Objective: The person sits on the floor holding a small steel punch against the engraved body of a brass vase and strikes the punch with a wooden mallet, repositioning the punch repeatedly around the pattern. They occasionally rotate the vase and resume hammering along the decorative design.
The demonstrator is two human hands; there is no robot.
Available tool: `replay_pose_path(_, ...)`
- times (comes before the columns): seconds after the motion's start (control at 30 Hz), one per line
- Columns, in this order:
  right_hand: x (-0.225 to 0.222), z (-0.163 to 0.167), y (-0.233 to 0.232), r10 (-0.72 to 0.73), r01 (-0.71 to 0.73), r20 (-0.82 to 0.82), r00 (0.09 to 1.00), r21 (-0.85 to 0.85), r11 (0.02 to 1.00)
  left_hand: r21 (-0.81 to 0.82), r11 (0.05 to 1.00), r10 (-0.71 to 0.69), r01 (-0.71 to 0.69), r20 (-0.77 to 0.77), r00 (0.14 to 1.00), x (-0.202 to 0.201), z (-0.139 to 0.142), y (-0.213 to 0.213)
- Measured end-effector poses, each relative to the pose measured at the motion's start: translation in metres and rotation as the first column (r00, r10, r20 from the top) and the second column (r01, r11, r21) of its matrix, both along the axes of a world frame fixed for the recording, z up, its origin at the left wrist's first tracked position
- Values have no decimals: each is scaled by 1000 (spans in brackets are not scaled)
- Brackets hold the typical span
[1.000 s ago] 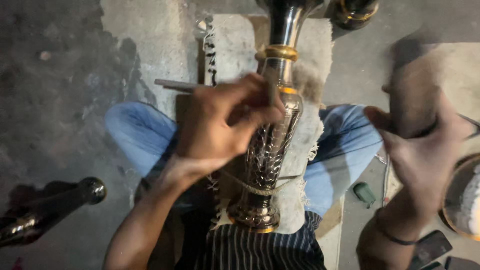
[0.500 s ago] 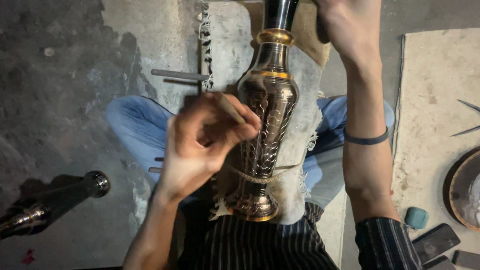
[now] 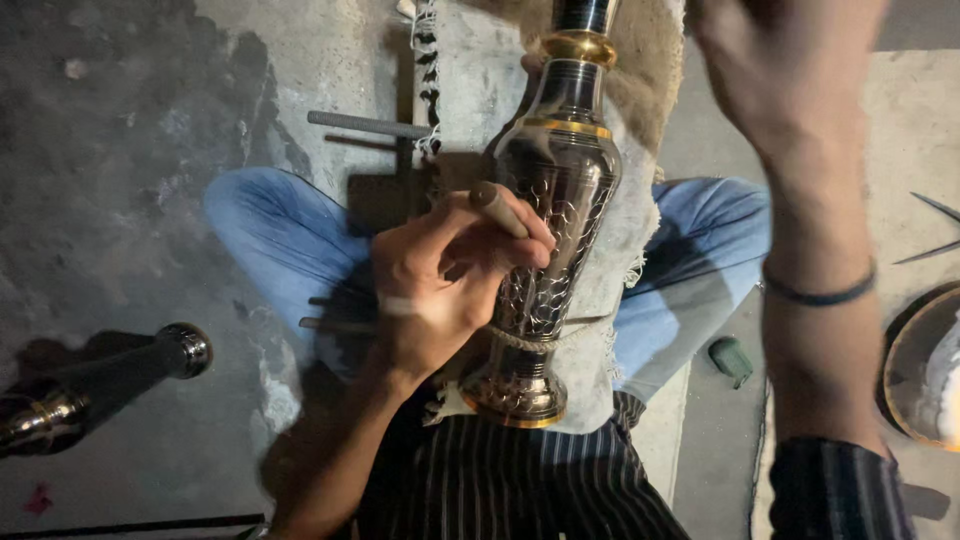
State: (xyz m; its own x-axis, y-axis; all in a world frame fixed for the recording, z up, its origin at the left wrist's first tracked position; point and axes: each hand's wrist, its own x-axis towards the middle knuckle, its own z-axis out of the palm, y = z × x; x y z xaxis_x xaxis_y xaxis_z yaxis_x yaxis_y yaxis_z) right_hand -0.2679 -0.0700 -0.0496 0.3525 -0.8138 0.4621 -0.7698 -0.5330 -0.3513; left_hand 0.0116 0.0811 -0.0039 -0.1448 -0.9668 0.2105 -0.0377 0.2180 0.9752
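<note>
- Your left hand is curled shut round a brown-handled tool, the handle end sticking up past your knuckles; the working tip is hidden against the vase.
- The vase lies along your lap on a pale cloth, foot toward your striped shirt, neck away from you. A cord wraps its waist above the foot.
- Change since a second ago: your left hand has slid down from the vase's neck to the engraved belly. Reads as the cutting moving to a lower band of the pattern.
- Your right hand, half a second ago up at the vase's neck, is now lifted clear and blurred. Cannot tell how far open it is or whether it has hold of anything.
- Count: one vase in the lap, one tool in hand, one rod on the floor beyond your knee.
- One dark vessel lies on the floor at left; one dish at right edge; one small green object by your right leg.
</note>
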Motion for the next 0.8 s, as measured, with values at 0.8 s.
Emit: replay_pose_path(0.8,57,159,46,466,-362,-404,787,310,879,-53,998,32,-27,98,995,-1,0,-1)
